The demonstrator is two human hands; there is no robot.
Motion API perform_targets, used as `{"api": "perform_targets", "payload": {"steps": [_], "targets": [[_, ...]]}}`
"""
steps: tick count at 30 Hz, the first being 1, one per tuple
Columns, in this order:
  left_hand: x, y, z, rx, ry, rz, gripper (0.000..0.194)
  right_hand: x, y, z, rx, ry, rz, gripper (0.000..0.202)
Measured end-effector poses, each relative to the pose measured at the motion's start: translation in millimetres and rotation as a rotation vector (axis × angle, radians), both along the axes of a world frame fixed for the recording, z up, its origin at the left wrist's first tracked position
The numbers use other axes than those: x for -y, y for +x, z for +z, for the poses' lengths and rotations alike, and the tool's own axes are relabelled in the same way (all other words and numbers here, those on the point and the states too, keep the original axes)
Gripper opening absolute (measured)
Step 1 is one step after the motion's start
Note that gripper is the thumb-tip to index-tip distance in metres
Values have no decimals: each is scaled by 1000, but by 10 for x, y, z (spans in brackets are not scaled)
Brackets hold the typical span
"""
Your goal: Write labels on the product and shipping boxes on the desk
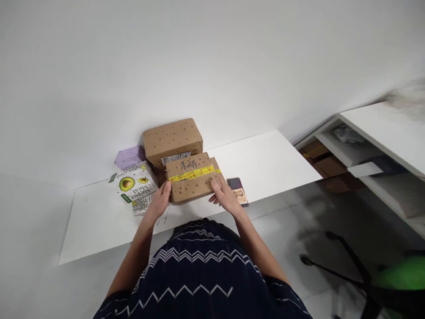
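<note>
Stretching left-right, face-up taped box

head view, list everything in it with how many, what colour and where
wall: one, white, behind
table: one, white, middle
floor: one, grey, below the table
carton: one, brown, back of the table by the wall
purple box: one, purple, left of the carton
avocado box: at least one, white, in front of the purple box
taped box: at least one, brown with yellow tape, before the carton
phone: one, dark with a picture, right of the taped box
shelf: one, white, far right
chair: one, green and black, lower right
shirt: one, navy with white zigzags, bottom middle
left hand: one, bare, gripping the taped box's left side
right hand: one, bare, gripping its right side
</note>
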State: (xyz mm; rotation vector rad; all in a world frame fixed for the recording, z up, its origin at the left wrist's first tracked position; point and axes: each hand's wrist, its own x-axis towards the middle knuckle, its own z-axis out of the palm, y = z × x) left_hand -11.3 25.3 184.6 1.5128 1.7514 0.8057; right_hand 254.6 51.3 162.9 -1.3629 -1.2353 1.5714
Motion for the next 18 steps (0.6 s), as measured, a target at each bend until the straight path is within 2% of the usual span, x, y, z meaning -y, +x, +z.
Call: {"api": "perform_targets", "payload": {"steps": [2,4,8,11,14,18], "targets": [[70,159,-26,91,89,8,72,7,42,-98,-158,-89,-42,76],[124,350,28,108,186,-58,71,30,174,-221,-340,-104,-137,76],[138,720,205,57,246,-366,70,81,581,-434,-609,-44,-335,72],[104,969,261,23,269,-606,69,94,860,-569,-720,-2,-464,63],[82,1146,226,-8,305,-738,72,85,1044,-719,-776,17,-531,57],[81,1187,91,-84,276,-745,65,-1,1185,-934,-803,102,-626,50]]}}
